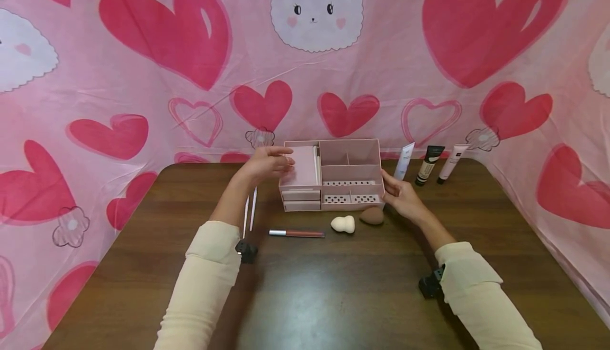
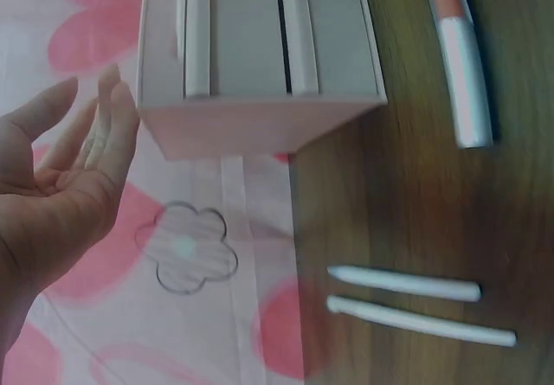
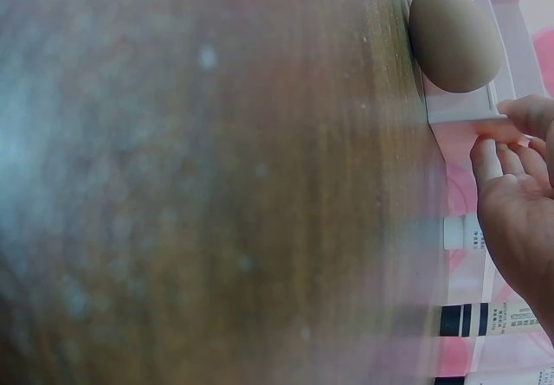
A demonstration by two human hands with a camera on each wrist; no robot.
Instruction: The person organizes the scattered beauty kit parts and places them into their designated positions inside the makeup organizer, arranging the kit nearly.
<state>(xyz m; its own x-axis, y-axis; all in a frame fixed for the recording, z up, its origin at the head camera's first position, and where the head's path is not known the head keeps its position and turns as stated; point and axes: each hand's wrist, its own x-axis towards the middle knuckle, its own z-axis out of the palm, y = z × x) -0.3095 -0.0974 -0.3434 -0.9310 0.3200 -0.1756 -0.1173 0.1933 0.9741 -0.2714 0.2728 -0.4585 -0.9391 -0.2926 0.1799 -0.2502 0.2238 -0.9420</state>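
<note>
Fingers of L hand [image 1: 269, 163] loosely straight, gripping nothing, by upper L side of box [image 1: 352, 172]; R hand [image 1: 402, 197] pinches its R wall. For steady handling, prob. press both sides evenly — one-sided pull could skew it. Box sits near table [image 1: 305, 292]'s far edge: pink, 2 drawers [image 1: 302, 196] L, compartments [image 1: 351, 184] R, some w/ spotted lining.

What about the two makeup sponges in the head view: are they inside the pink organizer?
No, the white sponge and the brown sponge both lie on the table in front of the pink organizer.
</note>
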